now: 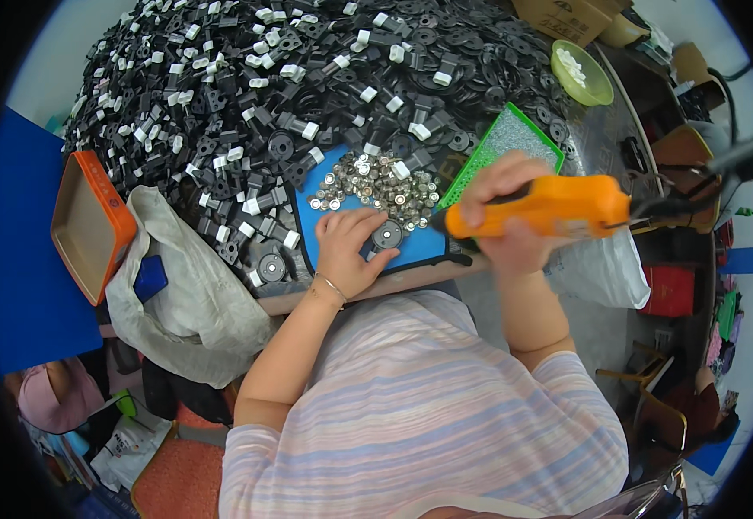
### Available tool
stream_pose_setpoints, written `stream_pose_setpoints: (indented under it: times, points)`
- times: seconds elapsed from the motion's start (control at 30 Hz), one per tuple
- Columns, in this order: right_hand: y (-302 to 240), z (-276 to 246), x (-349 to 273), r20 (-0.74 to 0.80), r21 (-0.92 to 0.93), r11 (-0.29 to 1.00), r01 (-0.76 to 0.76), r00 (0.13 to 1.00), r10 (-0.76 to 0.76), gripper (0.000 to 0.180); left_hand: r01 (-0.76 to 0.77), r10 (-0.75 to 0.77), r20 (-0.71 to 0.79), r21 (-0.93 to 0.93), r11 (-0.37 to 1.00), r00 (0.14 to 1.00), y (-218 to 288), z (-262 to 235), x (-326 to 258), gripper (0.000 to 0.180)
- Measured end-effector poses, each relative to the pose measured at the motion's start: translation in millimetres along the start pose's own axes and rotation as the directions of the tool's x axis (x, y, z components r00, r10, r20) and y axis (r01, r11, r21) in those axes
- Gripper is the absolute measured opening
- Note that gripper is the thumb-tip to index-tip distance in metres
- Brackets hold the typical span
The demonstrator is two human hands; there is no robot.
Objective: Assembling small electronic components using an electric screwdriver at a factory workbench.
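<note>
My right hand, a little blurred, is wrapped round an orange electric screwdriver. The tool lies nearly level, its black tip pointing left over the right edge of a blue mat. On that mat my left hand curls its fingers and thumb about a dark round disc part with a metal centre. The screwdriver's tip is apart from the disc. Just beyond my left fingers lies a heap of small shiny round metal pieces. Right of the heap, a green perforated basket holds many small silvery screws.
A large pile of black parts, many with white ends, covers the table's far and left side. A yellow-green bowl of white pieces stands far right. An orange-rimmed box and a whitish cloth bag are left. A person's arm shows lower left.
</note>
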State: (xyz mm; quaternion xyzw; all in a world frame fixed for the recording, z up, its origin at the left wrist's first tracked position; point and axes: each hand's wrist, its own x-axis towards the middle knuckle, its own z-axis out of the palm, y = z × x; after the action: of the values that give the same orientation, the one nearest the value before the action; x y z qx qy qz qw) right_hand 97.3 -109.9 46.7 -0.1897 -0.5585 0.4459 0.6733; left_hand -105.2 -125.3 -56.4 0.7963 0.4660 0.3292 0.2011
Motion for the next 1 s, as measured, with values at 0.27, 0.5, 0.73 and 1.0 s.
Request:
stream_pose_setpoints:
  times: [0.27,0.5,0.73,1.0]
  points:
    - [32,27,-8,0.247,-0.110,0.990,-0.089,0.962,0.114,0.028,-0.013,0.013,-0.016,-0.006,1.000,1.000,-2,2,-2,0.048]
    - [37,32,-4,0.382,-0.184,0.983,0.023,0.923,0.050,0.036,0.002,-0.002,-0.005,0.030,1.000,1.000,-1,0,-1,0.039]
    - [35,38,4,0.366,-0.046,0.959,-0.280,0.889,0.277,0.022,-0.031,0.034,-0.071,0.046,0.998,0.997,-1,2,3,0.036]
    - [33,18,19,0.574,0.118,0.974,-0.193,0.814,0.091,0.034,-0.031,0.032,-0.004,0.061,0.998,0.999,2,3,-3,0.048]
